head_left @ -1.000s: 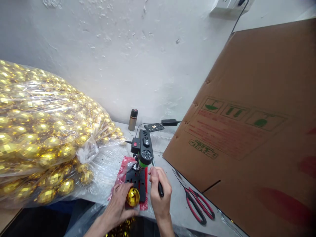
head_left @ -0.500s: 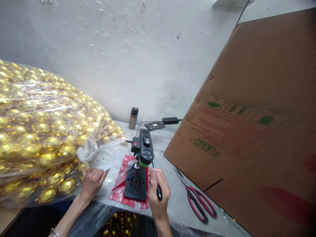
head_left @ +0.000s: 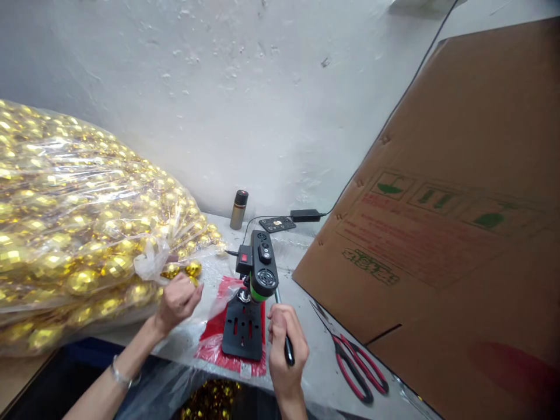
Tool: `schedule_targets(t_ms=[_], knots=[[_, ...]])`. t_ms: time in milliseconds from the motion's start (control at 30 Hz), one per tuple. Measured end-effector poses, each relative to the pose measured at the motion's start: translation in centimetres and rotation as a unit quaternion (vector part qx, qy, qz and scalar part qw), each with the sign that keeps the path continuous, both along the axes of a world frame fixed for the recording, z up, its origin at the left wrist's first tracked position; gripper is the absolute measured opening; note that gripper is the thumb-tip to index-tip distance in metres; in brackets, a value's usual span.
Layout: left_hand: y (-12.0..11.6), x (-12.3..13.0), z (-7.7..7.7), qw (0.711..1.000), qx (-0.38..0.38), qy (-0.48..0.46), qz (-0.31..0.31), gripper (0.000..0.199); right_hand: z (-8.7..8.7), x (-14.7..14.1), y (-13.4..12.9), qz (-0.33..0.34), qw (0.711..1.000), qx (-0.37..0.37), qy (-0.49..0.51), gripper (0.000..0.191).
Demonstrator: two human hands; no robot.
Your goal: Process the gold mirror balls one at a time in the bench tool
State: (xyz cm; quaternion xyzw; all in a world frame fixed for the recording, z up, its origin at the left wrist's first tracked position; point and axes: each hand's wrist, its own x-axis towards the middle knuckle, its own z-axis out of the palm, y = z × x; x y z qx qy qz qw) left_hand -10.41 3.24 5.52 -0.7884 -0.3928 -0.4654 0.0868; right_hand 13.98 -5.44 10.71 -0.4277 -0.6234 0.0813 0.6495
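Observation:
My left hand (head_left: 179, 303) is closed in front of the clear plastic bag, with small shiny gold balls (head_left: 192, 268) showing at its far side, apparently in its grip. My right hand (head_left: 286, 344) is wrapped around the black-ended lever (head_left: 289, 352) of a small black bench drill press (head_left: 264, 259) with a green band. The slotted base plate (head_left: 242, 329) of the press rests on a red plastic sheet (head_left: 210, 344). Nothing lies on that plate. To the left, the big clear bag (head_left: 87, 221) bulges with gold faceted balls.
Red-and-black scissors (head_left: 354, 361) lie open on the table, right of my right hand. A large cardboard box (head_left: 429, 233) leans in on the right. Behind the press are a small bottle (head_left: 238, 210), a dark phone-like slab (head_left: 277, 224) and a power adapter (head_left: 305, 215). Gold pieces (head_left: 212, 399) lie below the table edge.
My left hand has moved up and right, and gold balls now show beside it. My right hand stays on the lever. The view has shifted slightly.

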Motion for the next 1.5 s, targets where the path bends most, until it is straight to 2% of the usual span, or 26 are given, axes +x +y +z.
schedule_targets(t_ms=[67,133,200,267,333,467,567,633,700,800,867,933,1000,1033,1067,1100,1167,1267,1367,1500], knots=[[-2.2,-0.1,-2.8,0.996,-0.082,0.031,0.029,0.052,-0.1,0.1,0.0,0.007,1.000,-0.004,-0.007,0.026],[-3.5,-0.5,-5.3,0.978,-0.184,0.052,0.081,0.042,-0.2,0.3,-0.1,0.013,1.000,-0.004,-0.013,0.025],[-3.7,-1.1,-6.6,0.960,-0.253,0.048,0.109,0.030,-0.4,0.3,-0.1,0.014,1.000,-0.002,-0.016,0.024],[-2.8,-1.4,-6.6,0.955,-0.273,0.027,0.113,0.022,-0.6,0.4,-0.1,0.013,1.000,0.002,-0.016,0.024],[-1.5,-1.1,-5.6,0.956,-0.268,0.014,0.117,0.020,-0.7,0.3,0.0,0.012,1.000,0.004,-0.016,0.024],[1.1,0.9,-4.2,0.944,-0.295,0.053,0.142,0.027,-0.7,0.3,0.0,0.010,1.000,0.002,-0.017,0.024],[1.7,2.3,-4.9,0.928,-0.337,0.085,0.133,0.039,-0.7,0.4,0.0,0.012,1.000,0.004,-0.017,0.024],[1.6,2.8,-5.7,0.927,-0.348,0.080,0.112,0.046,-0.7,0.4,0.0,0.012,1.000,0.002,-0.019,0.024],[1.1,3.0,-6.2,0.929,-0.360,0.042,0.071,0.053,-0.8,0.4,0.0,0.010,1.000,0.000,-0.021,0.024],[0.3,3.2,-5.9,0.915,-0.393,-0.090,0.016,0.055,-0.4,0.3,0.0,0.010,1.000,-0.003,-0.018,0.024],[-0.5,3.7,-5.2,0.880,-0.429,-0.204,-0.014,0.054,0.3,0.3,0.0,0.007,1.000,-0.005,-0.012,0.025],[-1.5,4.7,-4.7,0.809,-0.487,-0.324,-0.057,0.058,1.4,0.3,0.2,-0.004,1.000,-0.008,-0.009,0.028],[-2.6,6.0,-4.6,0.717,-0.548,-0.422,-0.091,0.064,2.6,0.3,0.3,-0.019,1.000,-0.012,-0.012,0.032],[-3.0,6.7,-4.7,0.679,-0.568,-0.455,-0.097,0.068,3.1,0.3,0.4,-0.025,0.999,-0.015,-0.018,0.033],[-3.4,7.4,-4.8,0.654,-0.579,-0.477,-0.098,0.071,3.6,0.3,0.5,-0.028,0.999,-0.019,-0.025,0.035],[-3.7,8.0,-5.1,0.641,-0.584,-0.489,-0.094,0.073,4.1,0.4,0.6,-0.031,0.999,-0.021,-0.031,0.036],[-3.9,9.1,-5.6,0.644,-0.588,-0.482,-0.082,0.077,4.6,0.4,0.7,-0.032,0.998,-0.023,-0.040,0.036],[-3.9,10.1,-6.3,0.683,-0.594,-0.420,-0.062,0.087,4.7,0.5,0.8,-0.029,0.998,-0.019,-0.045,0.034],[-3.8,10.5,-6.7,0.742,-0.566,-0.354,-0.054,0.085,4.3,0.5,0.7,-0.017,0.999,-0.015,-0.040,0.033],[-3.9,10.6,-6.7,0.836,-0.470,-0.278,-0.047,0.055,3.6,0.6,0.5,-0.002,0.999,-0.020,-0.034,0.032]])
